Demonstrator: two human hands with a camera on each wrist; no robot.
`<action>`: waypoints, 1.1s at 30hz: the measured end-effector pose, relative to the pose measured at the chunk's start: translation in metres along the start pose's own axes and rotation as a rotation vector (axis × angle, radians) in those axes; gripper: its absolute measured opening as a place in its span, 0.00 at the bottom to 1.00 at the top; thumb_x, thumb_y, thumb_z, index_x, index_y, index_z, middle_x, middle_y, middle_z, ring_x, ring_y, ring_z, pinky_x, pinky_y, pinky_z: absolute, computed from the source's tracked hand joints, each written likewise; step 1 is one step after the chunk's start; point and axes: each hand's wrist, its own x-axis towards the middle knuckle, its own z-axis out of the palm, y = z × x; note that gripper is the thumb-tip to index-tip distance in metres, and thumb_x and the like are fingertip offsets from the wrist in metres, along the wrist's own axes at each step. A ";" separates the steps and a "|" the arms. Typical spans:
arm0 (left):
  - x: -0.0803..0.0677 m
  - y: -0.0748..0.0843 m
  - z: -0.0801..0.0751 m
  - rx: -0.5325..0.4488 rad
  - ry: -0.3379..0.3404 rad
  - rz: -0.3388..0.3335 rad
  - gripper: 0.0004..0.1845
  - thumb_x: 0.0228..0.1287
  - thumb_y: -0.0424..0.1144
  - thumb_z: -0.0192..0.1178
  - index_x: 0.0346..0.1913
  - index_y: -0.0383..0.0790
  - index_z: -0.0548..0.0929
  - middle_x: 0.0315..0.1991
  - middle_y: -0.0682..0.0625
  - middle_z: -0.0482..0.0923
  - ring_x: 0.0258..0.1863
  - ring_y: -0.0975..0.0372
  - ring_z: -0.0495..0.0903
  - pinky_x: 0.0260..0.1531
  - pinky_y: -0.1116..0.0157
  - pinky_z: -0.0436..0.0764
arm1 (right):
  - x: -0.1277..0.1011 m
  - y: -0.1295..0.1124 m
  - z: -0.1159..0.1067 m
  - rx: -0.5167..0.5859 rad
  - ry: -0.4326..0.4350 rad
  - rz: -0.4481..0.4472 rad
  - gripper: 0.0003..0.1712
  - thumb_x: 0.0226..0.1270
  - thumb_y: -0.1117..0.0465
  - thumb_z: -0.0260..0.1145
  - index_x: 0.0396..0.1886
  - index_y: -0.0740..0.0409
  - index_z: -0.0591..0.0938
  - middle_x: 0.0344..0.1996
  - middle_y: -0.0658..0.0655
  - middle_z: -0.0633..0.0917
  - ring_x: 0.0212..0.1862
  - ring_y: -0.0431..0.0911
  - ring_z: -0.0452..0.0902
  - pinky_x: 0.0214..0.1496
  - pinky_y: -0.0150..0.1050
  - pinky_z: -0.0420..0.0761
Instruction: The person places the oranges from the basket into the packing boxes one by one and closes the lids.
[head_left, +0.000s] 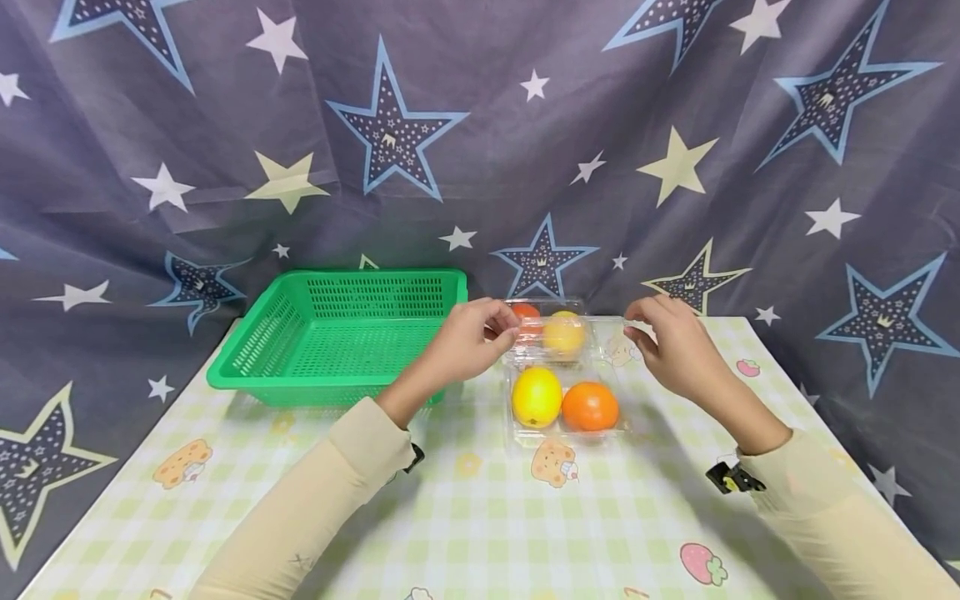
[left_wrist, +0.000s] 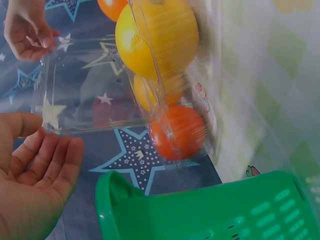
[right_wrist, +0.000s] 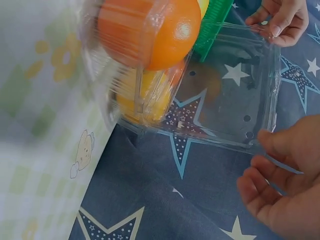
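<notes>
Both hands are up at the far half of a clear plastic clamshell box (head_left: 564, 417), on its raised lid (head_left: 558, 329). Left hand (head_left: 468, 340) has curled fingers pinching the lid's left edge; right hand (head_left: 671, 346) has curled fingertips on the lid's right edge. Left wrist view: left hand (left_wrist: 32, 182) palm fairly open, thumb against the lid edge (left_wrist: 95, 85), fingers only loosely bent. Right wrist view: right hand (right_wrist: 285, 185) pinches the thin rim of the lid (right_wrist: 230, 95). Box sits mid-tabletop (head_left: 480, 517), just right of a green basket (head_left: 341, 333). Near row in the box: yellow fruit (head_left: 537, 397) on the left, orange fruit (head_left: 590, 406) on the right, touching. Far row, seen through the lid: another orange fruit (head_left: 526, 312) on the left, another yellow fruit (head_left: 563, 333) on the right. Tabletop has a pale green check cloth with cartoon prints. Star-print fabric backdrop (head_left: 480, 150) hangs behind.
</notes>
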 end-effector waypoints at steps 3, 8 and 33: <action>-0.004 0.001 0.000 0.033 -0.004 0.027 0.03 0.69 0.33 0.64 0.41 0.37 0.85 0.35 0.51 0.80 0.34 0.63 0.80 0.39 0.70 0.84 | -0.004 -0.001 0.000 -0.011 -0.034 -0.017 0.10 0.63 0.74 0.70 0.42 0.64 0.81 0.35 0.60 0.84 0.40 0.57 0.78 0.45 0.53 0.76; -0.013 0.003 0.000 0.103 -0.004 0.080 0.02 0.69 0.34 0.63 0.40 0.39 0.84 0.34 0.51 0.79 0.34 0.62 0.78 0.39 0.64 0.85 | -0.012 -0.002 0.001 -0.023 -0.059 -0.070 0.11 0.61 0.76 0.70 0.41 0.64 0.80 0.34 0.59 0.83 0.38 0.56 0.77 0.41 0.51 0.78; -0.052 0.014 0.019 0.395 -0.182 0.288 0.02 0.67 0.34 0.65 0.38 0.43 0.82 0.38 0.53 0.80 0.41 0.58 0.78 0.46 0.63 0.80 | -0.057 0.001 -0.007 -0.024 -0.213 -0.276 0.14 0.56 0.73 0.74 0.38 0.57 0.82 0.36 0.49 0.82 0.39 0.45 0.75 0.39 0.42 0.79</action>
